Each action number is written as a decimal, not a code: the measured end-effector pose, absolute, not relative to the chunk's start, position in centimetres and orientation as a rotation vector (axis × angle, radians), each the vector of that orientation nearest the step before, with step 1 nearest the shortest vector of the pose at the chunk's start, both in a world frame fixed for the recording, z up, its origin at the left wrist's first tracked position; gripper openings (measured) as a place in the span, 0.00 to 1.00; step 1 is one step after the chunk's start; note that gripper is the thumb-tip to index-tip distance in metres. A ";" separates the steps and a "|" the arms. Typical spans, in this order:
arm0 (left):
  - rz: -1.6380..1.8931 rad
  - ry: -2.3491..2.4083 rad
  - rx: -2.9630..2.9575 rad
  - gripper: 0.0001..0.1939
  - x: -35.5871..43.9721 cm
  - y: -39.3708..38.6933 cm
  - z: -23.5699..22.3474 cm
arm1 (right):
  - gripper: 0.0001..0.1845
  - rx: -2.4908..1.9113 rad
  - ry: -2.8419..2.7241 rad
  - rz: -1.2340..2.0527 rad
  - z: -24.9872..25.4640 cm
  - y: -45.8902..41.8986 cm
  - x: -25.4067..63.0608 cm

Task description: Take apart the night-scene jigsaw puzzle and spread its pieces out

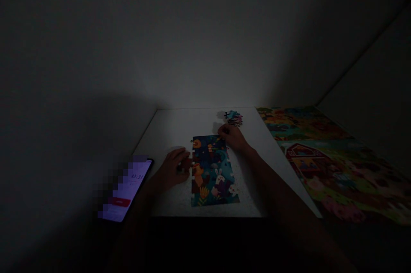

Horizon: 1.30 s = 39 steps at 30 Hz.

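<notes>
A partly assembled jigsaw puzzle [210,174] with animals, a white rabbit and flowers on a dark blue-green ground lies on the white table. Beside its left edge rests my left hand [173,168], fingers loosely bent and thumb apart from them; I make out nothing held, though the gap is dark. At the puzzle's upper right corner my right hand [233,136] has thumb and fingertips pinched together. Whatever is between them is too dark to make out. Just beyond that hand sits a small pile of loose puzzle pieces [234,116], some blue, some pink and striped.
A lit phone [131,191] leans at the table's left side. To the right lie colourful picture sheets [337,178], one with a red barn. The white table [180,123] meets a plain wall [205,50] behind. The light is very dim.
</notes>
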<state>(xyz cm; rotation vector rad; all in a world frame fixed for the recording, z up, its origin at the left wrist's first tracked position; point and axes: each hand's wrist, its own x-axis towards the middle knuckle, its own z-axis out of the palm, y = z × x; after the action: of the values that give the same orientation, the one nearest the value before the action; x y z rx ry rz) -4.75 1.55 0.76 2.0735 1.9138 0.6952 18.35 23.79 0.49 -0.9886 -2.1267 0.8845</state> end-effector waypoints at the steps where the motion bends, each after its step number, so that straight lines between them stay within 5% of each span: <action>1: 0.701 1.905 2.069 0.29 -4.9 1.5 0.7 | 0.08 -0.985 -2.129 0.886 0.5 23.8 18.4; 15: 0.897 1.976 1.965 0.23 -4.0 1.5 0.5 | 0.08 -1.071 -2.202 0.767 1.0 23.2 18.1; 27: 0.691 2.060 2.084 0.15 -2.3 3.0 3.2 | 0.11 -1.125 -2.317 0.639 1.8 22.7 18.1; 34: 0.548 2.137 2.179 0.24 -4.0 2.2 2.5 | 0.10 -1.083 -2.324 0.629 1.6 22.9 18.1; 39: 0.481 2.019 2.194 0.12 -3.9 2.8 3.7 | 0.10 -1.086 -2.308 0.632 1.5 22.9 18.1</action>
<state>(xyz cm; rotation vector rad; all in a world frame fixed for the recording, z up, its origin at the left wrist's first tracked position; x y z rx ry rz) -3.86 2.76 3.73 2.1938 2.0194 0.4806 18.07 22.93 1.47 -1.0861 -2.3076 0.6317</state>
